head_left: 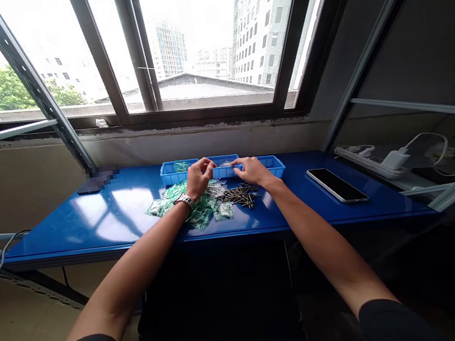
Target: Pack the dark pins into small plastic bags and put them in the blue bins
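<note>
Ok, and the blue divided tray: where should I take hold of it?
Take the blue divided tray by its two short end walls, coming in from the outer left and right. Its long front side is crowded by the green-tinted plastic bags and dark pins, while the ends look free, and the raised rim should give an edge to pinch.

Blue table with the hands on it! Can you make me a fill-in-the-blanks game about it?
The left hand has a ____ on its wrist.
The right hand touches the rim of a ____ plastic tray.
The plastic bags on the table look mostly ____.
To the right of the tray lies a ____ with a dark screen.

The missing words in order: watch, blue, green, phone.
</note>
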Tool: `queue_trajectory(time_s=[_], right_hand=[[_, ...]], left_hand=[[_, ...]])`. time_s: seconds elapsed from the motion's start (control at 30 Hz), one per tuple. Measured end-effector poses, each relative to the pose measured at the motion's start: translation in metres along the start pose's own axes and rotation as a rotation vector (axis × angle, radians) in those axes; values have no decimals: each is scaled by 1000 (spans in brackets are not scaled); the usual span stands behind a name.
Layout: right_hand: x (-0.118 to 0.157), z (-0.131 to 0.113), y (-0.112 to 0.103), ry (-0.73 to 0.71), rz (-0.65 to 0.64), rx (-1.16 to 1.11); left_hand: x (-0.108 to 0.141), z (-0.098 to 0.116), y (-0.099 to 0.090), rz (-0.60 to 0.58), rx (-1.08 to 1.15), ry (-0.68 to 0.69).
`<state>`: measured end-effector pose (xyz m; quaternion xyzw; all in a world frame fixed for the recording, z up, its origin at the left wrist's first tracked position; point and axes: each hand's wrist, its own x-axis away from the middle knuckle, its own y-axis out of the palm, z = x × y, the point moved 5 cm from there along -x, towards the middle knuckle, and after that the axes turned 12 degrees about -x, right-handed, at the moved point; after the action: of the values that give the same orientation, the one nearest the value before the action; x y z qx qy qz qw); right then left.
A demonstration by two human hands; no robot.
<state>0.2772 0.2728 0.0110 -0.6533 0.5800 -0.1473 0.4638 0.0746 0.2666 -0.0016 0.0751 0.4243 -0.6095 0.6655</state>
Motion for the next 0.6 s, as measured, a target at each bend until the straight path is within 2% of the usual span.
queue_trajectory(time_s=[0.17, 0.33, 0.6], right_hand=[[0, -2, 3, -37, -40, -46], [3, -8, -3, -119, -58, -190], [9, 5, 1, 13, -384, -140]], left_hand=[[0, 1, 0, -9, 11, -8], [1, 1, 0, -11, 12, -3], [2, 1, 2, -30, 8, 5]])
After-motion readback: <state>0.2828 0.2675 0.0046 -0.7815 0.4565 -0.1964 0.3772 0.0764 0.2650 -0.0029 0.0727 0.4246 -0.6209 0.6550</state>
